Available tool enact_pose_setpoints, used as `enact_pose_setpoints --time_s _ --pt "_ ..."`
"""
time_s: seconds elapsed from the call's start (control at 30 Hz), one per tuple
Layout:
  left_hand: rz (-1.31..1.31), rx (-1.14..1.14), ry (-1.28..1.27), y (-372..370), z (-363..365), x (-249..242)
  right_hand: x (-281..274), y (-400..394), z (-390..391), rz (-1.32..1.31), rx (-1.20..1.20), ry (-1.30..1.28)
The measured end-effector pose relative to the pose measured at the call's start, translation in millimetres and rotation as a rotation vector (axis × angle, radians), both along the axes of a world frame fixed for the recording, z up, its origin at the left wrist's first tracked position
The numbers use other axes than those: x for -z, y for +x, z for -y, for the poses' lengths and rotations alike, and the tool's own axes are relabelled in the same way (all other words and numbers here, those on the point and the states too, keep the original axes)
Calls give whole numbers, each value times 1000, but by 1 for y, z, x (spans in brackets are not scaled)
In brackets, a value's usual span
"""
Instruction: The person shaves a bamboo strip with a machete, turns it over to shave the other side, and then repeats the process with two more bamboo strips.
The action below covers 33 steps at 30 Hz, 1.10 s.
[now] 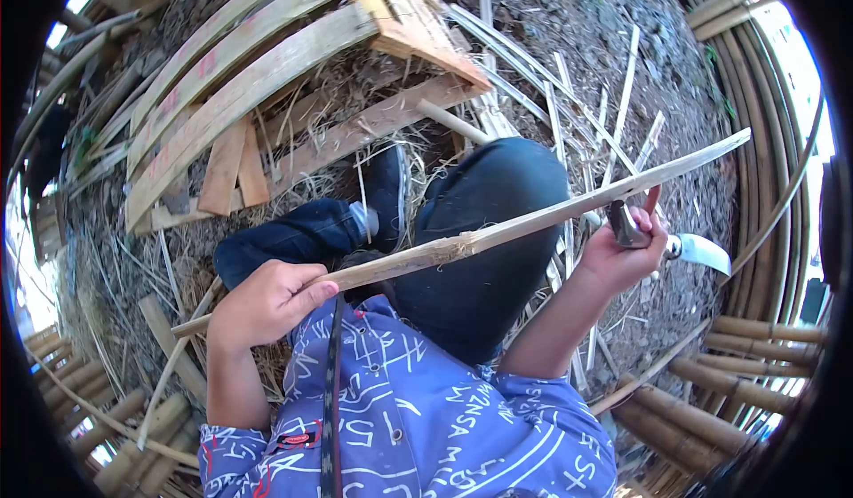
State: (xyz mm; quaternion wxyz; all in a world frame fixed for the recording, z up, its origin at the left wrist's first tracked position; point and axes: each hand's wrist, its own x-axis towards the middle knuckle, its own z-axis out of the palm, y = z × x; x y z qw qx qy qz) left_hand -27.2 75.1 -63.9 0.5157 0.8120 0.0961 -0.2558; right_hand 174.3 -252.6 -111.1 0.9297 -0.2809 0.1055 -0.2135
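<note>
A long split bamboo strip (533,220) with a rough node near its middle lies slantwise across my lap, its far end up to the right. My left hand (258,307) is closed around its lower left part, thumb on top. My right hand (622,254) grips a knife by its dark handle. The knife's curved, bright blade (702,253) sticks out to the right, away from the strip. My right index finger points up, close to the strip's underside; whether it touches cannot be made out.
Ahead on the left stands a wooden slatted frame (258,80). Thin bamboo slivers (622,98) and shavings litter the soil around my legs. Bamboo poles (764,143) line the right side, with more cut bamboo (737,369) at lower right. A dark strap hangs down my shirt.
</note>
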Motion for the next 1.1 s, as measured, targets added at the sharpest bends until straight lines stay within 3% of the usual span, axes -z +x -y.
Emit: enact_pose_setpoints --time_s 0.03,0.1,0.17,0.23,0.37,0.47,0.57,0.6,0.73,0.9,1.1 --pt "29 18 29 5 3 -2 0 -5 4 3 26 1" --pt "55 61 56 13 11 -8 0 -16 14 -57 182 -319" --pt "118 35 150 22 23 -17 4 -31 31 -21 194 -382" --pt "161 58 217 29 36 -27 1 -46 33 -34 93 -629" --pt "190 -12 378 38 58 -39 -2 -69 14 -142 -82 -856" --pt "230 -6 507 43 73 -43 -1 -76 12 -254 -407 -1075" --pt "303 45 657 50 83 -46 5 -72 3 -249 -467 -1321" --pt "314 54 675 51 85 -47 -2 -68 -5 -115 -389 -1424" --pt "312 17 644 53 90 -45 -2 -61 -15 23 -415 -1513" --pt "344 43 715 57 96 -48 -6 -53 -14 -104 -564 -1642" --pt "399 137 824 53 92 -46 14 -36 -7 -41 -391 -1924"
